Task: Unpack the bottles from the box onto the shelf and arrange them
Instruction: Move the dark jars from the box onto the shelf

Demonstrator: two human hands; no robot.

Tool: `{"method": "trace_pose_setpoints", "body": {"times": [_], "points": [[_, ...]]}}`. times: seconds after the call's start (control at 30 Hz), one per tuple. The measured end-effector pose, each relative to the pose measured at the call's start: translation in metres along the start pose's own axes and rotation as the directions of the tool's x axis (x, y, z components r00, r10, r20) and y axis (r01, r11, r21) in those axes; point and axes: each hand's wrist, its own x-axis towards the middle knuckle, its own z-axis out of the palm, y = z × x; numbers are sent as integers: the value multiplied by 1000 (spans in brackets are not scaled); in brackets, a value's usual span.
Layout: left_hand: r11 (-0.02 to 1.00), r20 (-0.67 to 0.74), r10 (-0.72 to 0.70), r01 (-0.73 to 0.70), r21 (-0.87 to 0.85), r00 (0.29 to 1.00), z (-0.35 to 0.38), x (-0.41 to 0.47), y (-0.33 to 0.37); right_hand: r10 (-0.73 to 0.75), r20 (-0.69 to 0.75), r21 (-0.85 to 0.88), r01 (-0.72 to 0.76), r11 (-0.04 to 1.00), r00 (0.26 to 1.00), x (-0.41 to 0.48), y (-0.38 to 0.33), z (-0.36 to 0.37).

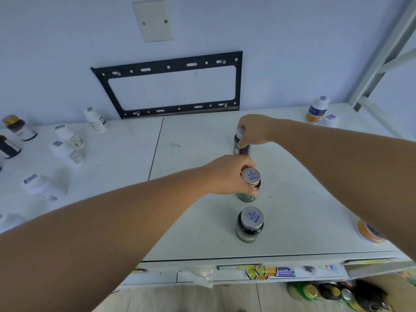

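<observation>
centre of the frame, on the white shelf (304, 188): the left hand (227, 174) curls round the middle bottle (250, 176), the right hand (252, 129) clasps the far bottle (240, 148) by its top, the near bottle (250, 221) stands free. the box (391, 287) is lower right.

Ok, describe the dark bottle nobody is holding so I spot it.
Under the black wall bracket, three dark bottles line up on the white shelf. Yours is the nearest bottle, untouched: the left hand grips the middle bottle, the right hand the farthest bottle.
</observation>
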Motion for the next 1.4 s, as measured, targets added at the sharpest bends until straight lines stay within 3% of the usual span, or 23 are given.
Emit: {"method": "trace_pose_setpoints", "body": {"times": [0.33,0.5,0.7,0.83,1.03,1.2,1.4], "points": [[999,13,-17,17,49,1000,-1,-3,9,34,-6,59,-34,998,999,-11,3,6],[999,25,1,-2,51,1000,-22,-4,15,111,-79,59,-107,993,991,-28,5,-2],[988,-26,112,-109,109,993,-62,2,41,237,-195,16,-239,971,952,-90,22,-28],[938,5,277,-272,213,961,-71,4,77,383,-268,2,-397,918,884,-165,35,-42],[816,156,501,-524,244,852,-35,-15,147,619,-365,112,-627,771,696,-307,37,-38],[676,290,651,-709,200,702,31,-50,216,744,-329,86,-766,637,581,-421,30,-20],[478,473,721,-858,190,506,119,-90,298,862,-209,131,-860,493,462,-536,36,13]]}}
